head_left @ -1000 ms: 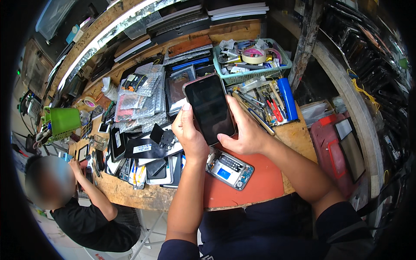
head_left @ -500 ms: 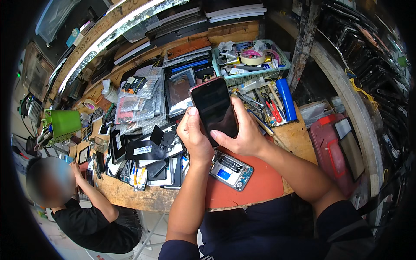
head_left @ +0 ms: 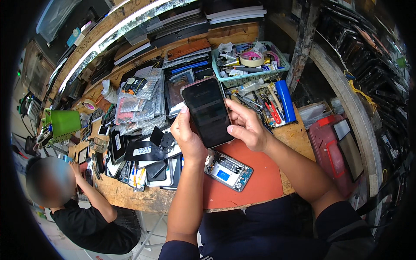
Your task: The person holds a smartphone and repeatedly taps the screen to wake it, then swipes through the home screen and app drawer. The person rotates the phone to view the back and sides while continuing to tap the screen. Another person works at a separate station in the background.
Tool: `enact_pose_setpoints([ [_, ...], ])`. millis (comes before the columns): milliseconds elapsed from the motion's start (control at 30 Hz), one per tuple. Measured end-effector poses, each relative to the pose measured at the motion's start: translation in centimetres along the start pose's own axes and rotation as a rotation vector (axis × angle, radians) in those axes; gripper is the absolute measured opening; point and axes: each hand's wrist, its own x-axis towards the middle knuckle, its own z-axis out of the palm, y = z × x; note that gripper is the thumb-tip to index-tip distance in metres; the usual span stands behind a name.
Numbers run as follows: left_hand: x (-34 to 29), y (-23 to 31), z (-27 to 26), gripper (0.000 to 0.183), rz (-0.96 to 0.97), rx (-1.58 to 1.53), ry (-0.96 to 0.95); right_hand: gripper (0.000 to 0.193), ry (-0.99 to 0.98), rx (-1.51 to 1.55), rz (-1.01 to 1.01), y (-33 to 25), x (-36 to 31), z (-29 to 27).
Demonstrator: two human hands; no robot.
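Between my two hands I hold up a smartphone (head_left: 209, 113), its dark screen facing me with faint text or reflections on it. My left hand (head_left: 189, 138) grips its left edge, the thumb along the side. On the other side, my right hand (head_left: 250, 128) closes on the right edge, with the thumb at the lower right corner. Beneath the hands, an opened phone (head_left: 229, 170) with bare inner parts and a blue patch rests on a red-orange mat (head_left: 260, 177). The phone's back and some of my fingers are hidden.
Stacked phone parts and screens (head_left: 147, 151) cover the bench to the left, below bubble-wrapped packets (head_left: 141, 102). Behind stands a teal basket (head_left: 252, 78) of tapes; beside it lie hand tools (head_left: 271, 104) and a blue roll (head_left: 284, 102). A co-worker (head_left: 91, 225) sits at the left.
The smartphone has shifted slightly left and down and is held more upright. Faint marks now show on its screen. My right thumb has moved from the screen to the lower right edge.
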Motion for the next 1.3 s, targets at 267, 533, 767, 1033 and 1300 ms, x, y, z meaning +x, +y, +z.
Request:
enact_pose_setpoints([
  [267,-0.1,-0.3,-0.7,0.035,0.024,0.003,-0.053,0.066,0.042,-0.131,0.009,-0.4,0.0,0.4],
  [533,0.0,-0.3,-0.6,0.036,0.048,0.025,-0.034,0.064,0.039,-0.167,-0.018,-0.6,0.1,0.4],
  [767,-0.4,-0.1,0.0,0.034,0.055,0.021,-0.042,0.065,0.076,-0.174,0.008,-0.1,0.1,0.5],
  [1033,-0.7,-0.5,0.2,0.029,0.077,0.032,-0.042,0.074,0.201,-0.326,-0.161,0.6,0.8,2.1],
  [1300,-0.4,-0.2,0.1,0.032,0.035,-0.004,-0.042,0.100,0.129,-0.490,-0.150,0.0,0.4,2.4],
])
